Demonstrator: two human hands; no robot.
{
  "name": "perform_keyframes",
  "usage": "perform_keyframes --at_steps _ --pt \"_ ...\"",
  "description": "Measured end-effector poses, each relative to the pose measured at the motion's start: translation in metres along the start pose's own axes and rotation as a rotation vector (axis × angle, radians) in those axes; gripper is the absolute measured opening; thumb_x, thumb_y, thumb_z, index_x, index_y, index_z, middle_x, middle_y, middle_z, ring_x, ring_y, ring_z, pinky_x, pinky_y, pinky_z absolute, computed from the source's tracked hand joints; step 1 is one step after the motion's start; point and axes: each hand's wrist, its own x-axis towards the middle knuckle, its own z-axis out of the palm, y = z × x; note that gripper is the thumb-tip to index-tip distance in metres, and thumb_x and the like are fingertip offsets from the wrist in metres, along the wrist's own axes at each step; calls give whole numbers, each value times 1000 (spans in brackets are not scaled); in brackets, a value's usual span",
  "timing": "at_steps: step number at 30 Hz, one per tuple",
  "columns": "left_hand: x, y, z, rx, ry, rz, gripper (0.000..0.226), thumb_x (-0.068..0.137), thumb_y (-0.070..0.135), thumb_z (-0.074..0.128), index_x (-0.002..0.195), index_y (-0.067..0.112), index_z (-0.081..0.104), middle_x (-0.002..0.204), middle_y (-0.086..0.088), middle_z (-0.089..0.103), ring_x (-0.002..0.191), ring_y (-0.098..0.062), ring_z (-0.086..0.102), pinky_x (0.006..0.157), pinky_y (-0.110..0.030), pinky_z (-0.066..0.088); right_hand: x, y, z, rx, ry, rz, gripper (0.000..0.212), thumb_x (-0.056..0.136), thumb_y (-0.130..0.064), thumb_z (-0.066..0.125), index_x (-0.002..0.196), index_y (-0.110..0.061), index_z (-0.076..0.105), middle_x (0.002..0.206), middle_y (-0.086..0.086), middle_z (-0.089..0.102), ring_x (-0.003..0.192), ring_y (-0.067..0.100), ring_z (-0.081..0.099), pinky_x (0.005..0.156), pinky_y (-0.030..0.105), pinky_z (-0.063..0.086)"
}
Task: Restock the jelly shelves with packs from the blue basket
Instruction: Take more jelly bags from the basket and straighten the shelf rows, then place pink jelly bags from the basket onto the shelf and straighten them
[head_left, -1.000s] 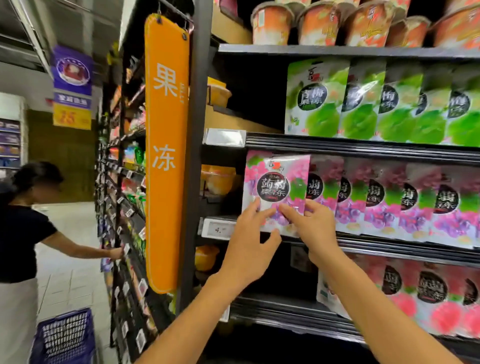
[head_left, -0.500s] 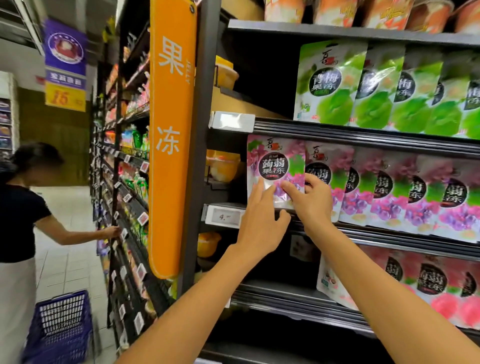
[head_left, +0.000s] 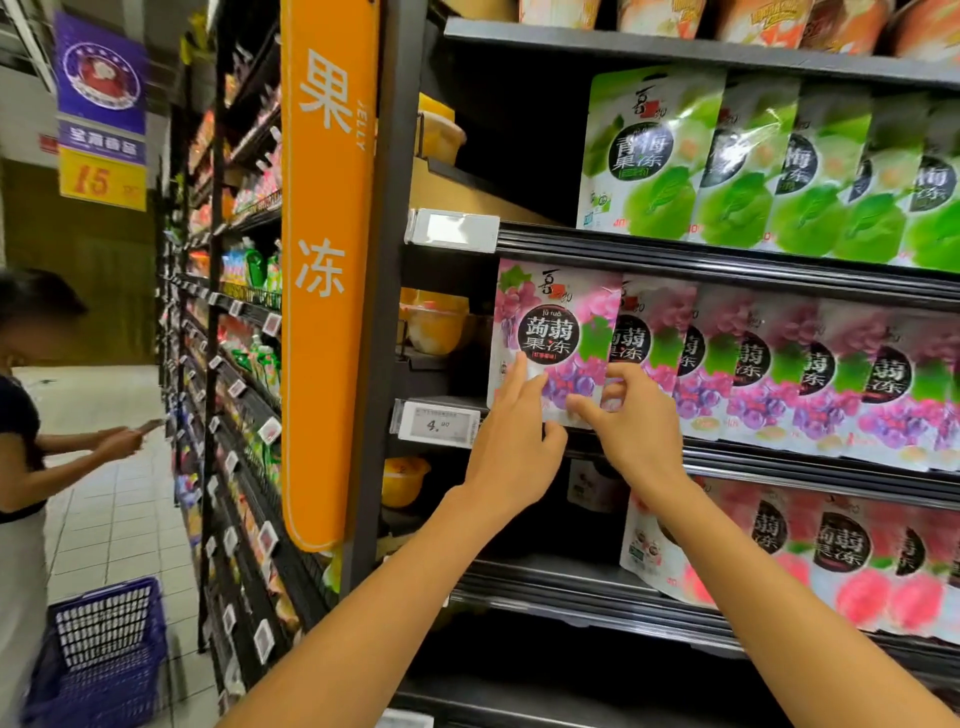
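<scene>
Here, item in hand: front grape pack (head_left: 558, 332), centre of frame, upright at the left end of its row on the middle shelf (head_left: 779, 462).

Grip: right hand (head_left: 631, 431) pinched the pack's lower right edge between thumb and curled fingers. Left hand (head_left: 511, 447) lay with straight fingers flat on the lower left face, grasping nothing.

Step, as judged: seating and facing the pack. To do it well, the base wanted pushing back behind the shelf's front rail, with the label square to the aisle and the right edge lapped neatly over the grape row (head_left: 779, 374). The pinch was best let go only once the pack stood alone under the flat left fingers. The risk was the neighbouring packs tipping.

Holdings, outward:
- Middle shelf: grape row, overlapped, running to the right edge of frame.
- Shelf above (head_left: 727, 254): green packs (head_left: 727, 166), upper right, with a dark gap to their left.
- Shelf below (head_left: 571, 587): peach packs (head_left: 831, 561), lower right, with a gap at their left.
- Blue basket (head_left: 104, 644): lower left of frame, on the floor, well apart from both hands. Its contents could not be made out through the mesh.
</scene>
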Motion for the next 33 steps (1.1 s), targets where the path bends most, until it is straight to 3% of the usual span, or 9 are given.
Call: perform_keyframes --at_steps 2,3,6,9,14,19,26,29,33 --pt "-1 -1 2 -3 4 0 59 98 16 50 153 20 28 166 3 3 152 -14 7 115 -32 31 -3 2 -4 -131 24 -2 52 81 -45 75 123 -20 59 89 -12 63 100 18 61 92 42 46" --pt "-1 -1 3 -10 7 4 60 98 15 50 153 21 28 166 3 3 152 -14 8 114 -30 30 -3 2 -5 -150 44 3 50 80 -46 76 121 -22 61 92 -10 66 102 18 60 96 41 40" --pt "-1 -2 6 -7 9 16 61 97 15 51 153 21 28 166 4 1 150 -13 14 105 -20 29 -3 -1 -3 -189 85 18 45 79 -47 76 117 -27 62 92 -10 67 106 18 56 85 32 20" --pt "4 -2 8 53 -9 18 63 96 17 54 152 21 26 166 3 -3 150 -17 17 97 -20 33 2 -4 1 -203 93 47 43 80 -46 76 116 -28 61 86 -12 64 106 18 55 89 34 22" --pt "8 -2 8 128 -45 7 65 95 16 55 152 19 24 166 -2 -4 152 -20 12 106 -31 40 3 -3 7 -243 120 61 42 79 -47 76 113 -28 61 85 -12 66 97 17 60 93 37 26" --pt "7 -4 7 55 -39 -14 62 95 16 54 151 17 27 166 -2 4 152 -18 10 113 -32 32 -1 -1 7 -263 132 25 46 81 -48 73 121 -28 61 96 -11 72 109 17 55 86 33 19" --pt "-5 0 7 -32 22 -17 55 95 16 54 147 15 37 161 1 25 148 -12 20 110 -21 24 -14 7 0 -84 177 -1 31 88 -40 68 114 -27 59 100 -16 69 105 16 58 97 43 42" --pt "-21 7 10 -179 120 0 37 94 10 54 130 18 54 139 8 51 130 -4 43 104 -15 32 -26 15 -7 2 201 -15 24 90 -38 66 111 -28 60 96 -16 67 93 15 60 86 46 49" --pt "-56 11 27 -335 198 -28 27 91 3 54 108 21 64 108 15 64 100 5 58 87 -6 43 -57 41 -17 183 223 6 12 92 -23 62 103 -27 62 91 -15 63 81 16 56 76 39 51"
